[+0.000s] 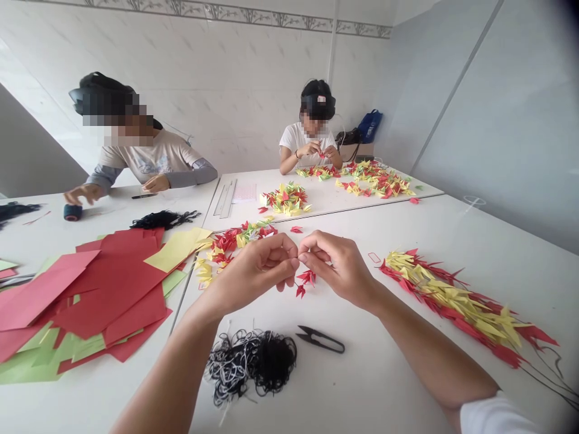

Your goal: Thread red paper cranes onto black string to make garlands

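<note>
I am pinching the fingertips of my left hand [257, 265] and my right hand [337, 265] together, tip against tip, in the middle of the frame. Whatever thin thing is sitting between them is too small to make out. The small red folded pieces [306, 280] are hanging just below that pinch, between my two hands and just above the white table [384, 374]. Below them, toward the bottom of the frame, black snips [322, 340] are lying beside a tangle of black thread [257, 361]. At the right a long strand of yellow and red folded pieces [456, 298] is stretching toward the lower right corner. Just above my left hand a loose heap of folded pieces [226, 244] is lying, and at the left red, yellow and green paper sheets [104, 289] are overlapping in a flat pile. Further up, more heaps [284, 199] are covering a second white table, where a person [310, 141] is sitting and working with both hands. At the upper left another person [149, 163] is leaning over, one hand near a dark spool [72, 211]. White wall tiles [235, 78] are closing the room behind them, and a grey panel [497, 108] is filling the upper right.
</note>
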Tool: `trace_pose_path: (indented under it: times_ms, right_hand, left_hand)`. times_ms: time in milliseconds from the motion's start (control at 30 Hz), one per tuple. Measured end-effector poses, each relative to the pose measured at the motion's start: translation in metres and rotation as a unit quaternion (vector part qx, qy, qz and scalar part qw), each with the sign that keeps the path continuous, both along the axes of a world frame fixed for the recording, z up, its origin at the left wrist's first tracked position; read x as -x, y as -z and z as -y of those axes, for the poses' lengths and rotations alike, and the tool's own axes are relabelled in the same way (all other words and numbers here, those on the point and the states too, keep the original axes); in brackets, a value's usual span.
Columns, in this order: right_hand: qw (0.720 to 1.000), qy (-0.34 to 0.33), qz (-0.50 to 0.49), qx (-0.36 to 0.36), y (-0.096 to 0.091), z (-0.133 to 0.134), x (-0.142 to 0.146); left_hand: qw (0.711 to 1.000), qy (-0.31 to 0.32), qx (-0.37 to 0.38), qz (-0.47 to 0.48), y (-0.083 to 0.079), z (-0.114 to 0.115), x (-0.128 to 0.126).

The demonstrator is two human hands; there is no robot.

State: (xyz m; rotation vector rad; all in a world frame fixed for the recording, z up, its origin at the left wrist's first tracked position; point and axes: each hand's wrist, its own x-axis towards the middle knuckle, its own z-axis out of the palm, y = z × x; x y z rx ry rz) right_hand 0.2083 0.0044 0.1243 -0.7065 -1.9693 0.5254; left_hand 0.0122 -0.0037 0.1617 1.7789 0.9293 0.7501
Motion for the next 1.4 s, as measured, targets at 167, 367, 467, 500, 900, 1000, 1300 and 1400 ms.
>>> trace_pose_path:
  times_ms: [167,367,467,500,900,1000,1300,1400]
  right_hand:
    - [0.999,0.004,-0.031,0.022,0.002,-0.001,0.001]
    - [0.987,-0.002,-0.140,0.076,0.001,0.002,-0.001]
    - [0.983,-0.014,-0.171,0.068,-0.001,0.002,0.000]
    - [0.984,-0.010,-0.171,0.051,-0.001,0.002,0.001]
    - [0.954,-0.054,-0.279,0.092,-0.001,0.010,0.007]
    - [0.962,-0.057,-0.257,0.073,-0.001,0.007,0.007]
    - [0.988,0.007,-0.155,-0.019,-0.005,0.004,0.002]
    - [0.975,0.009,-0.221,0.001,-0.003,0.006,0.003]
  left_hand:
    - [0.999,-0.047,-0.028,-0.001,0.008,-0.001,-0.003]
    - [0.992,-0.087,-0.027,0.086,0.015,-0.001,-0.010]
    - [0.985,-0.101,-0.007,0.138,0.018,0.000,-0.014]
    - [0.983,-0.105,-0.003,0.151,0.019,0.000,-0.014]
    - [0.970,-0.125,0.014,0.207,0.025,0.000,-0.019]
    - [0.971,-0.132,0.001,0.199,0.026,0.002,-0.019]
    - [0.965,-0.195,-0.049,0.170,0.027,0.001,-0.016]
    - [0.964,-0.192,-0.049,0.178,0.027,0.000,-0.016]
